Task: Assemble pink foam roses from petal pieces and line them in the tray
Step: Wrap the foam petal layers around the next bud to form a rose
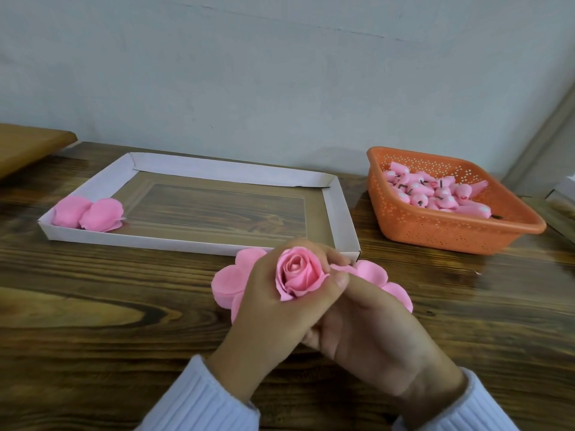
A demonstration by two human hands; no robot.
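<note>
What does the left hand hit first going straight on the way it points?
Probably the tray, its near wall by the right corner: the left hand, gripping the rose, points away and slightly right. Height is unclear, so it may pass over.

A dark wooden table [93, 306] with bold, streaky grain and a large knot pattern near its left side fills the lower half of the view and runs back to a plain, pale grey-blue wall [249, 73], which has a faint thin line [342, 28] across its upper part. At the far left a lighter brown wooden board [28, 144] juts in above the table's edge. At the far right a pale slanted frame [541, 144] rises beside the wall, with a blurred whitish object [563, 200] at its foot.
</note>
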